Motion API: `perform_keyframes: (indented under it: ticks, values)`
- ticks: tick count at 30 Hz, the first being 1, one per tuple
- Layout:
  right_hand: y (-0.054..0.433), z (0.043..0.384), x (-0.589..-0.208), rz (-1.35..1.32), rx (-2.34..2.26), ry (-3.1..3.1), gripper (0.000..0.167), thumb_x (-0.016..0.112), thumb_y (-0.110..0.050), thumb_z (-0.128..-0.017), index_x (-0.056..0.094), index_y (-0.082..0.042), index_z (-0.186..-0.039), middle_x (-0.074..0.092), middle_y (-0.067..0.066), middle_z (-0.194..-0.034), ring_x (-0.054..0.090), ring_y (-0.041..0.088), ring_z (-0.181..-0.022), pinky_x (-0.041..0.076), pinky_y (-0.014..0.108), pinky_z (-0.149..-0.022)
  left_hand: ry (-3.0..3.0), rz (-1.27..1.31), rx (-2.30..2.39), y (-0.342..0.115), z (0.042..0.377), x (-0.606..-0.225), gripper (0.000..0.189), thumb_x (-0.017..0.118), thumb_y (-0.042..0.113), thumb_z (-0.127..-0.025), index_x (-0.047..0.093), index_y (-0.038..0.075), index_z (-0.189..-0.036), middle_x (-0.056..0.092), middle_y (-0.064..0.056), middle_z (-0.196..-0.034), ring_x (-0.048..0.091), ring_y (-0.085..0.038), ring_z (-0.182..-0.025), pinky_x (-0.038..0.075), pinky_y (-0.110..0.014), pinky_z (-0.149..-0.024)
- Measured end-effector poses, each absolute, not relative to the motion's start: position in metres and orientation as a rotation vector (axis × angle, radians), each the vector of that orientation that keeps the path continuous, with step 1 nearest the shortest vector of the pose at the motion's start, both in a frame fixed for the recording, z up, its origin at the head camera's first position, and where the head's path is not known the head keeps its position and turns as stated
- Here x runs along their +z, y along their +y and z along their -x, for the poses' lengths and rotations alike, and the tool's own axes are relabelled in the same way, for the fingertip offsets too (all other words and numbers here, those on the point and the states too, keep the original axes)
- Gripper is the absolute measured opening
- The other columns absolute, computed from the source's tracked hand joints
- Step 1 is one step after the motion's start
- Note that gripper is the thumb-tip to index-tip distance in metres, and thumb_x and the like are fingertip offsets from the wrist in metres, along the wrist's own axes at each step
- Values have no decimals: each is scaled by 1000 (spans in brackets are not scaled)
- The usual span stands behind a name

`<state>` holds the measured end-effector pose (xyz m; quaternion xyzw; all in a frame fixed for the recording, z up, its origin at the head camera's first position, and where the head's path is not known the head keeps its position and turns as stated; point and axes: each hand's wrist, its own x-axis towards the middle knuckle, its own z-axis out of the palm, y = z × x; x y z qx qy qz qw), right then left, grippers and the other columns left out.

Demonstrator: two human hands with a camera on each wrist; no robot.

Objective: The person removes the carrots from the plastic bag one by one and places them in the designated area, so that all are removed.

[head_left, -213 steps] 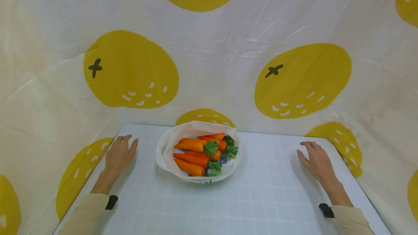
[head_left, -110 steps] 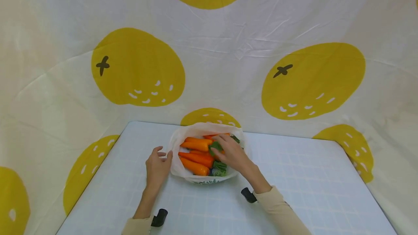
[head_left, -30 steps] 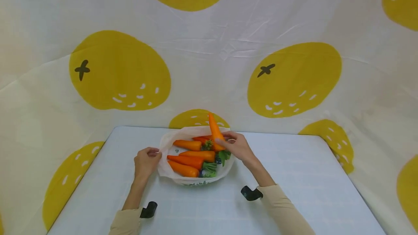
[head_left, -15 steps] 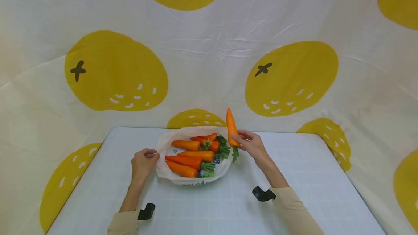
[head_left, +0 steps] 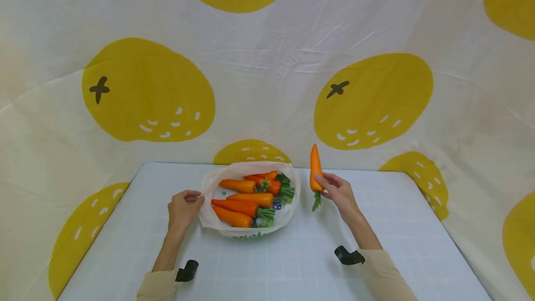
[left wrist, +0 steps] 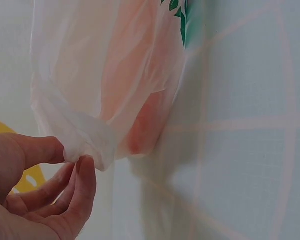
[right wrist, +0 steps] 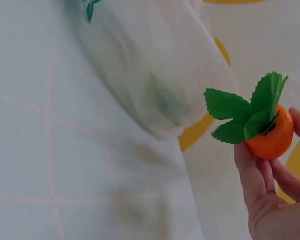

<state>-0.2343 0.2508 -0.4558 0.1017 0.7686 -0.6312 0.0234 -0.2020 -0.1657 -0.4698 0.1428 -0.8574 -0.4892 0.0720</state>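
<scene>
A white plastic bag (head_left: pixel 209 224) lies open on the table, with several orange carrots (head_left: pixel 238 206) and their green tops inside. My left hand (head_left: pixel 182 210) pinches the bag's left rim between thumb and fingers; the left wrist view shows the bunched plastic (left wrist: pixel 87 145) at the fingertips. To the right of the bag, my right hand (head_left: pixel 340 196) holds one carrot (head_left: pixel 315 166) near its leafy end, tip up and above the table. The right wrist view shows this carrot's orange crown (right wrist: pixel 277 140) and green leaves (right wrist: pixel 235 110) from below, with fingers and thumb on its sides.
The table (head_left: pixel 267 268) has a pale blue checked cover. Behind it hangs a white cloth (head_left: pixel 267 96) printed with large yellow fruit. A black wrist camera (head_left: pixel 349 255) sits on the right wrist, another wrist camera (head_left: pixel 187 271) on the left.
My right hand reached into the bag, took hold of a carrot, lifted it out and moved it right, clear of the bag. My left hand came in from the left and pinched the bag's rim.
</scene>
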Motion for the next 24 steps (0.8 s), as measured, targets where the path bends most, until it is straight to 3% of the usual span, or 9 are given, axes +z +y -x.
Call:
perform_keyframes:
  ticks: [6,15,24]
  values:
    - [256,234,-474,-388,-1973,2358,68,71,-48,-95,57,0,-141,60,19,-135,62,24,-112,56,22,-88,-2585,-423,-1485,-166,202,-469,28,67,14,-96,68,-10,-112,70,-30,-103,68,-39,-89,61,-38,-76]
    - [258,230,-492,-483,-1808,2414,75,70,-57,-92,56,-3,-142,62,18,-135,60,24,-111,53,23,-94,-2581,-421,-1491,-167,201,-471,28,67,14,-96,69,-10,-111,71,-29,-102,68,-38,-88,61,-38,-76]
    - [257,234,-511,-520,-1787,2422,70,75,-51,-90,60,1,-135,69,16,-118,64,15,-87,55,21,-77,-2583,-431,-1508,-167,202,-471,29,67,14,-97,68,-9,-113,70,-29,-105,68,-39,-90,61,-38,-78]
